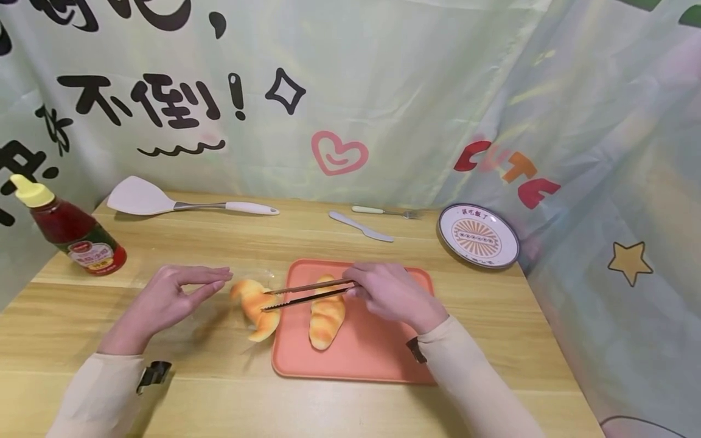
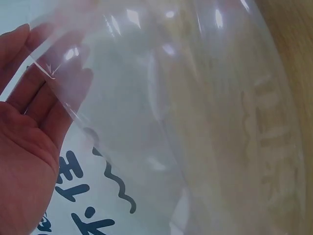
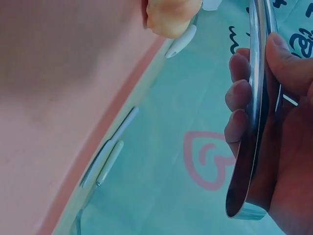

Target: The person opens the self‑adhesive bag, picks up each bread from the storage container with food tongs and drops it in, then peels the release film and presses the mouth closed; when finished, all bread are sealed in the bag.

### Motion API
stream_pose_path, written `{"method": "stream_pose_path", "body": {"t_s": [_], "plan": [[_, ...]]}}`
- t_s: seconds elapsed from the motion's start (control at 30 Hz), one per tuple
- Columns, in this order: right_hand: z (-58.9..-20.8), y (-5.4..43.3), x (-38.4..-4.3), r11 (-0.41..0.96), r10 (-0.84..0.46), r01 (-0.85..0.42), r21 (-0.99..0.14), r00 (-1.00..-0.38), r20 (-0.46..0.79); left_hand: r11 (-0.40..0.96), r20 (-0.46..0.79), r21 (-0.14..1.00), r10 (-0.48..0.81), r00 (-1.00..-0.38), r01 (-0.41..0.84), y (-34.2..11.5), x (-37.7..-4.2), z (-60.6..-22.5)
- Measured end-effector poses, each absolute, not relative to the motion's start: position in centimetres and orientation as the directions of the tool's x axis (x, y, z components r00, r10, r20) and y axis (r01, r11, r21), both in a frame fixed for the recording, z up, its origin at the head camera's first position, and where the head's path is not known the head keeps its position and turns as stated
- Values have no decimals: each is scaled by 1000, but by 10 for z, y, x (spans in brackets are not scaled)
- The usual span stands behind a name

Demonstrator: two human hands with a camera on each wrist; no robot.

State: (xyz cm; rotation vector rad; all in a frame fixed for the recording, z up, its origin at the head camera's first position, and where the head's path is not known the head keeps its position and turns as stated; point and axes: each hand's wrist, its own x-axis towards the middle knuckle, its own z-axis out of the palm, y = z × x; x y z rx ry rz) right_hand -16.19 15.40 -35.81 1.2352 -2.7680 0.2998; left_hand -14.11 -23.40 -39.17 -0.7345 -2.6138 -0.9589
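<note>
My right hand (image 1: 391,295) grips metal tongs (image 1: 306,295), its fingers and thumb wrapped around the two arms in the right wrist view. Between the toothed tips is a curved croissant (image 1: 254,304), just left of the tray's edge. My left hand (image 1: 170,301) is near the croissant, thumb apart from fairly straight fingers. In the left wrist view a clear plastic bag (image 2: 220,122) spreads wide, and the fingertips (image 2: 80,85) show through its film. A longer bread roll (image 1: 327,322) lies on the pink tray (image 1: 378,359), partly under the tongs in the head view.
A sauce bottle (image 1: 76,231) with a yellow cap stands at the left. Along the back lie a white spatula (image 1: 142,198), a butter knife (image 1: 361,227) and a small fork (image 1: 383,211). A round plate (image 1: 477,236) sits at the back right, near the hanging cloth (image 1: 602,152).
</note>
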Motion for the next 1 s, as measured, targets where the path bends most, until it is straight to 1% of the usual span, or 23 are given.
{"method": "stream_pose_path", "body": {"t_s": [0.07,0.33,0.67,0.87,1.0], "plan": [[-359,152,-164,647,-730,-749,-141,-663,168,652,402,529,370,-837,543,-233,-141,-392],[-363,142,-167,648,-739,-757,-85,-651,174,643,401,544,365,-840,539,-231,-140,-390],[-366,122,-166,639,-754,-766,-65,-641,142,638,438,528,361,-824,560,-227,-142,-390],[-367,112,-166,618,-773,-784,-60,-620,136,634,441,522,373,-816,571,-225,-143,-389],[-369,106,-167,623,-771,-780,-56,-624,126,630,451,515,376,-809,581,-223,-142,-388]]}}
